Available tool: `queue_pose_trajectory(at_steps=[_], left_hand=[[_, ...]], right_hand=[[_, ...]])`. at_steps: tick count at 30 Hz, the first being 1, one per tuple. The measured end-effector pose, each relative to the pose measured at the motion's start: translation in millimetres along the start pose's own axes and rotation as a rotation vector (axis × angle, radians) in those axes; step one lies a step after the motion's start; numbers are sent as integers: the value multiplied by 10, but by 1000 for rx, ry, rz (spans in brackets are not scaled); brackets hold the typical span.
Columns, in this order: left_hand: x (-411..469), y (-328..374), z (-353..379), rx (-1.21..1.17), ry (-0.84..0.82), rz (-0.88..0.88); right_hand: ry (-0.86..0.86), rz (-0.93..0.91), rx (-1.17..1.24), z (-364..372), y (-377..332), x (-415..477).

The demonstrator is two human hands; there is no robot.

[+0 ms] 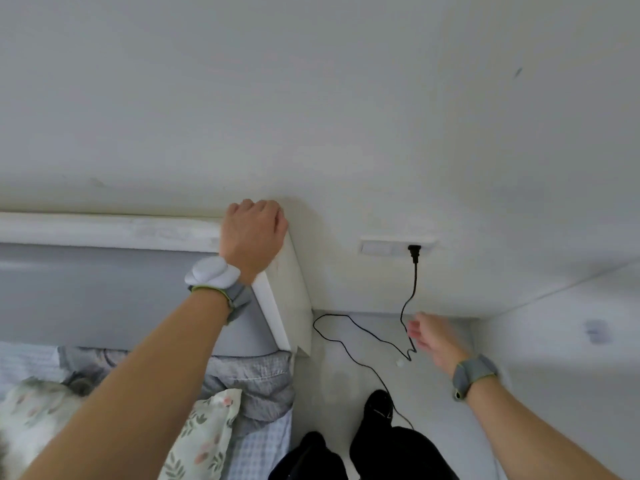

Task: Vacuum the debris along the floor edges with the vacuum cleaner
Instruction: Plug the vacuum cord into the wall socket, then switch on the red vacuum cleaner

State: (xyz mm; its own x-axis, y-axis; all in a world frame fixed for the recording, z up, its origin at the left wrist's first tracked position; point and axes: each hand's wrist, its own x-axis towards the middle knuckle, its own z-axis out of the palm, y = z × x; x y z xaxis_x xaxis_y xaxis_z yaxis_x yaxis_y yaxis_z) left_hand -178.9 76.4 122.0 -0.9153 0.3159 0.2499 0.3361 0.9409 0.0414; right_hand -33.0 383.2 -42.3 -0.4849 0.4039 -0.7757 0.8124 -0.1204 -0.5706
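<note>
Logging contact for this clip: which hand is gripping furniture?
The left hand, curled over the corner of the white headboard. The right hand hangs blurred beside the black cord; contact there is unclear.

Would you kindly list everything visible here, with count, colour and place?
wall: one, white, upper frame
headboard: one, white frame with grey padding, left
socket: one, white, low on wall
plug: one, black, in socket
cable: one, black, hanging from plug, looping over floor
floor: pale, right of bed
scrap: one, white, on floor beside cable
blanket: one, grey, below headboard
pillow: one, floral green, bottom left
feet: two, black-clad, bottom centre
left hand: grips headboard corner
right hand: blurred, beside cable
</note>
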Motion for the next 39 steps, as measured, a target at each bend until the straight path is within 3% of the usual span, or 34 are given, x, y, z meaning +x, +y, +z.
queue_pose_trajectory(at_steps=[2,5,9,11,15,17,21,30,33,39], left_hand=[[-219,297,117,-39,91,75],[-682,838,388,-359,6,281],[-1418,1323,628,-725,-686,266],[-1820,1524,726,-748,-880,294],[-2543,1831,926,-803,-1269,168],[-2868,2117,992,-710,-1415,244],[-3466,2716,951,-551,-1462,463],[-4931,3604,1069,-374,-1456,753],[-5285,3686,1307,-281,-1464,800],[-5002,3932,1823,-42,-1527,968]], right_hand=[[-7,73,113,-17,421,-241],[38,86,230,-77,983,-595],[109,92,357,-222,1584,-1080],[167,130,443,-280,1934,-1379],[271,259,579,-242,2803,-1926],[310,306,654,-246,3352,-2242],[375,359,829,-329,4133,-2870],[600,436,1056,-330,5556,-3736],[608,485,1103,-210,5980,-3692],[495,586,1100,-29,5967,-3018]])
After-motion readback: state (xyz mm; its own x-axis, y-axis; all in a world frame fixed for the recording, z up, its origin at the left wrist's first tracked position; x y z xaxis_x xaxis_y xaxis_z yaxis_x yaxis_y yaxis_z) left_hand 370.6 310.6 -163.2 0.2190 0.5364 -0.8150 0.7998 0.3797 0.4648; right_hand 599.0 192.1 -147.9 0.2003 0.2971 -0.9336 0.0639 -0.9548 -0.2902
